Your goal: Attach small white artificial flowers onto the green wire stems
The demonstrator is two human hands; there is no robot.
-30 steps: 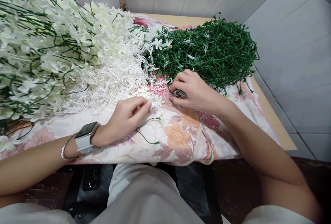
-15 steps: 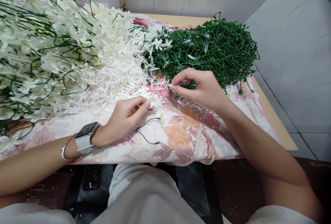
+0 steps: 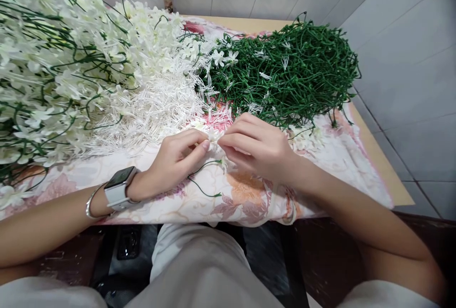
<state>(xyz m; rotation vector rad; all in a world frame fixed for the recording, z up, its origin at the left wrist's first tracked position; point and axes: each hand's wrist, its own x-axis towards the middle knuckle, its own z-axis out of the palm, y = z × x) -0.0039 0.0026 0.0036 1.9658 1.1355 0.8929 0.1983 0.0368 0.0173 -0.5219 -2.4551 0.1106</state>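
My left hand (image 3: 180,154) pinches a white artificial flower (image 3: 214,138) between thumb and forefinger, low over the cloth. From the other side, my right hand (image 3: 258,145) brings its closed fingertips to the same flower; whatever is between them is hidden. Just below the flower lies a thin green stem (image 3: 199,184), bent on the cloth. Beyond my left hand spreads a pile of white stamen pieces (image 3: 153,104). A heap of green stems (image 3: 302,70) lies beyond my right hand, with a few white bits on top.
Finished-looking white flowers on green stems (image 3: 71,70) are heaped at the left. A floral cloth (image 3: 245,199) covers the board (image 3: 399,194), whose bare edge shows at right. More white petals (image 3: 306,137) lie beside my right wrist. Tiled walls (image 3: 409,75) stand behind and to the right.
My right hand has moved left and toward me, from the edge of the green heap to the flower, with a small white piece in its pinch earlier. My left hand has barely moved.
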